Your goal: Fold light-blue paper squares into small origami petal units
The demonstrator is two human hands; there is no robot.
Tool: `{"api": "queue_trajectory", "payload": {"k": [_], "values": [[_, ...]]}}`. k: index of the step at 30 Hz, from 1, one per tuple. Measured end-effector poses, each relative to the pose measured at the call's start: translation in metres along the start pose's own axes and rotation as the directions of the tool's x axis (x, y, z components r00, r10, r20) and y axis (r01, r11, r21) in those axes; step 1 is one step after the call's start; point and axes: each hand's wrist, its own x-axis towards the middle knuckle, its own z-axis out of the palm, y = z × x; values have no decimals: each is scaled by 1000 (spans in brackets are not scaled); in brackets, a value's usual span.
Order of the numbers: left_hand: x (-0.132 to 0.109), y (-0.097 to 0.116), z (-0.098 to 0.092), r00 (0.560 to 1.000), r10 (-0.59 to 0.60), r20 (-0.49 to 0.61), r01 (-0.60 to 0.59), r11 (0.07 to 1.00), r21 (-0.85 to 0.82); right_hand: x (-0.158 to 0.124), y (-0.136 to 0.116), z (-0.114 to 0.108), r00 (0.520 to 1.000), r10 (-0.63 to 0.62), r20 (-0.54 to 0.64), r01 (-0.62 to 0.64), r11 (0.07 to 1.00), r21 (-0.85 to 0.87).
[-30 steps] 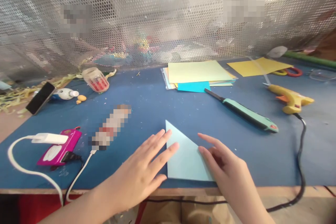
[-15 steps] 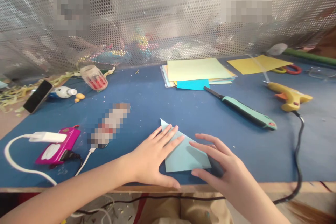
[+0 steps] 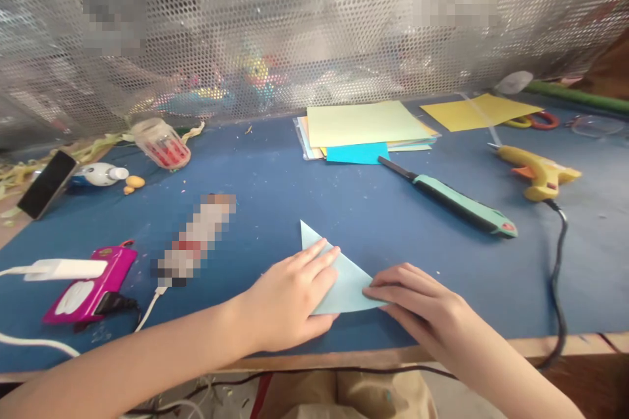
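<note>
1. Blue tabletop point(image 3: 275, 177); folded pale-blue paper point(image 3: 351, 280) lies nearer than the paper stack point(image 3: 363, 124).
2. Left hand point(image 3: 289, 298), fingers slightly parted, lies across it; right hand point(image 3: 428, 300), nearly closed, pinches one corner.
3. Best to align edges before creasing.

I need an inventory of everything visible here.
Folded paper: 1, light blue, front centre
Sheet stack: 1, multicoloured, rear centre
Loose sheet: 1, yellow, rear right
Bladed tool: 1, green-black, right
Glue gun: 1, yellow, right
Handle loops: 2, yellow, red, rear right
Jar: 1, clear, rear left
Bottle: 1, white-blue, left
Phone: 1, black, left
Power strip: 1, magenta, left
Charger: 1, white, left
Blurred item: 1, colours unclear, left
Cables: several, white, black, front
Mesh screen: 1, silver, back
Tabletop: 1, blue, foreground
Left hand: 1, on folded paper
Right hand: 1, at paper's right corner
</note>
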Motion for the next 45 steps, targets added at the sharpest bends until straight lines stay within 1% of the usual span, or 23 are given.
{"api": "queue_trajectory", "payload": {"k": [2,5,7,9,13,15,18,20,22,23,25,27,28,29,33,36,40,42,45], "values": [[5,-2,-2,998,-32,-50,29,999,-45,4,-2,0,998,67,4,-67,997,27],[14,-7,-5,989,-94,-116,82,991,-103,12,-3,4,979,202,-33,-202,979,1],[18,-11,-6,982,-132,-132,116,986,-123,16,-3,7,969,237,-62,-239,970,-28],[21,-15,-7,980,-142,-138,121,982,-147,20,-2,10,976,213,-50,-216,975,-55],[21,-24,-4,989,-76,-125,53,983,-177,22,-1,12,994,110,-21,-111,990,-87],[20,-28,-1,992,-48,-113,30,987,-156,21,-1,13,996,76,-37,-79,992,-99],[19,-30,4,993,-22,-115,11,996,-92,20,-1,15,996,64,-64,-71,990,-125],[17,-27,5,992,-5,-128,2,1000,-22,20,-1,16,995,61,-76,-71,988,-134],[14,-21,6,991,26,-134,-15,996,84,20,0,17,996,59,-72,-68,989,-131],[12,-17,6,990,58,-132,-39,989,145,20,1,17,996,63,-65,-71,989,-129],[7,-7,10,991,78,-105,-52,970,236,19,3,18,996,77,-52,-83,988,-127],[1,3,16,998,28,-57,-10,957,289,19,5,18,996,81,-47,-86,988,-127],[-2,8,21,997,-17,-77,40,950,310,19,6,18,996,80,-49,-86,988,-127],[-6,12,26,995,-32,-97,62,945,321,18,7,18,996,78,-51,-84,988,-126],[-16,21,39,993,-16,-113,59,921,385,18,7,21,994,74,-85,-86,986,-143],[-17,22,41,992,-10,-128,63,907,416,19,5,24,989,74,-126,-94,983,-160],[-15,21,43,993,49,-107,3,898,440,19,5,26,988,88,-124,-108,980,-164],[-15,21,46,994,48,-99,0,901,435,19,5,26,988,96,-118,-114,982,-151],[-15,22,48,995,24,-93,16,915,403,19,5,25,981,131,-145,-148,983,-113]]}}
